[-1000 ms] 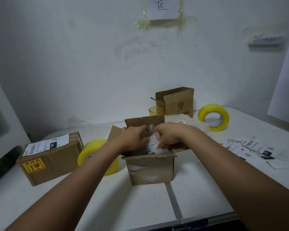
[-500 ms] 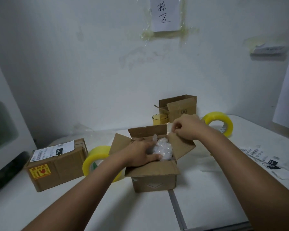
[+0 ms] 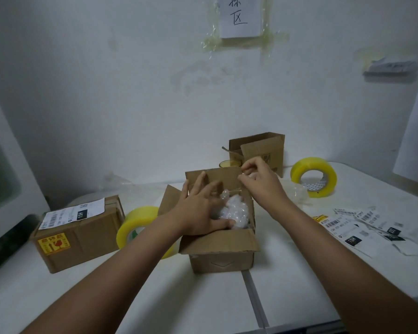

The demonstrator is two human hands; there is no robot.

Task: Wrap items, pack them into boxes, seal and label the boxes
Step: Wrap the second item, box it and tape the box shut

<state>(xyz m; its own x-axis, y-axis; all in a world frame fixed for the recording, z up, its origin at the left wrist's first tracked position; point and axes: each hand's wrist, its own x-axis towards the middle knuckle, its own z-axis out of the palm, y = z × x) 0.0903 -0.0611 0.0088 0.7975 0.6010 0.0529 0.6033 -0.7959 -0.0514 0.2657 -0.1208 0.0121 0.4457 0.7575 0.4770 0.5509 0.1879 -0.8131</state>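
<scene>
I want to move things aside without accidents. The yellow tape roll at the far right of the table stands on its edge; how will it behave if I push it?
The tape roll stands upright on its round edge, so a push along the table would probably make it roll. Pushed on its flat side, it looks likely to tip over. It seems stiff and thick, probably not fragile.

A handwritten paper sign [image 3: 240,16] is taped to the white wall [image 3: 106,80]. Right of the sign hangs a crumpled paper scrap [image 3: 391,66]; far below-left sits a dark rounded object [image 3: 9,239].
</scene>
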